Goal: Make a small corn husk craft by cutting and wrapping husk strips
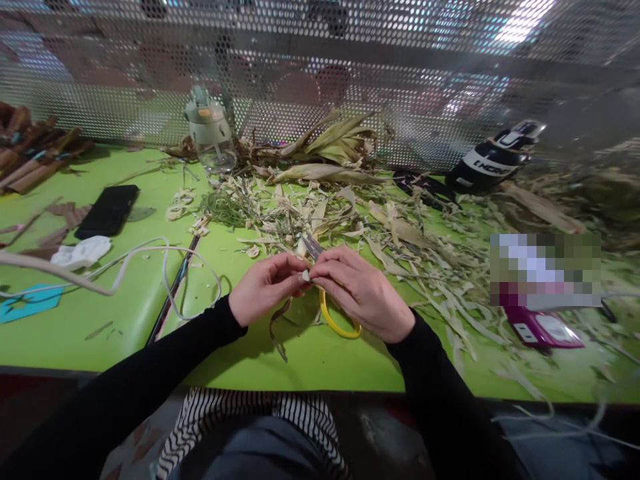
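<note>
My left hand [270, 283] is closed, thumb and fingertips pinched together on a small pale strip of what looks like corn husk, mostly hidden by the fingers. Touching it at the fingertips is my right hand [363, 290], which is closed around a pair of scissors. The yellow scissor handle [340, 328] hangs below the right palm, and the grey blades [313, 247] point away from me, past the fingertips. Below the left hand a thin brownish strip [278, 333] curls down to the green table [240, 373]. Cut husk scraps [295, 213] lie just beyond both hands.
Behind the scraps are whole dried husks [340, 147], a clear bottle [213, 137] and a black bottle [493, 160]. A black phone [109, 211], white tissue [83, 252] and white cable [167, 273] lie left. On the right is a magenta packet [545, 330]. A perforated metal screen [300, 73] closes the back.
</note>
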Demonstrator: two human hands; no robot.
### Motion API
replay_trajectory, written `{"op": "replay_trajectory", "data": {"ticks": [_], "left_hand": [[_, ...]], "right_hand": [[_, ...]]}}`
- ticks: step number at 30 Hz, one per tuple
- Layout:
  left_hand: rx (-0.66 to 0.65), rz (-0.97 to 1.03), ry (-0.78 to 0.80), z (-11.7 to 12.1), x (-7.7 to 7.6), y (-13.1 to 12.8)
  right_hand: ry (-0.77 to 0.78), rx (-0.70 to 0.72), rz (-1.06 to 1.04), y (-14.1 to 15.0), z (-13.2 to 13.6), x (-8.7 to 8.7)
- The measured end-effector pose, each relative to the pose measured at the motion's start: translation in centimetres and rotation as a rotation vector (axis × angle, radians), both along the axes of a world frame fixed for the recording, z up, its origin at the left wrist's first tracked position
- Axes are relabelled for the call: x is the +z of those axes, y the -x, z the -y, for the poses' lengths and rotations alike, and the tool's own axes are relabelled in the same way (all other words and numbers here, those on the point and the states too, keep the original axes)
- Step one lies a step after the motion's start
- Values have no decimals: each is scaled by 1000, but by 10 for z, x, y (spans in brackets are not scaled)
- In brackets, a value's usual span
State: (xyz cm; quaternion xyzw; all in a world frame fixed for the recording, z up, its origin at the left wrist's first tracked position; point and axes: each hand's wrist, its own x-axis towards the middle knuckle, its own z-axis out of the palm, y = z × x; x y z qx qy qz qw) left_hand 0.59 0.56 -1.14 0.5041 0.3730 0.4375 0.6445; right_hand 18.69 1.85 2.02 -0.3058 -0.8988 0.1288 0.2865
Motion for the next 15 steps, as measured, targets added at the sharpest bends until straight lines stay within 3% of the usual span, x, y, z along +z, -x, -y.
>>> {"op": "replay_trajectory", "data": {"ticks": [8, 15], "left_hand": [[6, 106, 124, 0, 2, 1], [10, 48, 35, 0, 1, 0]], "right_hand": [[11, -115, -164, 2, 1, -2], [-2, -80, -196, 3, 0, -6]]}}
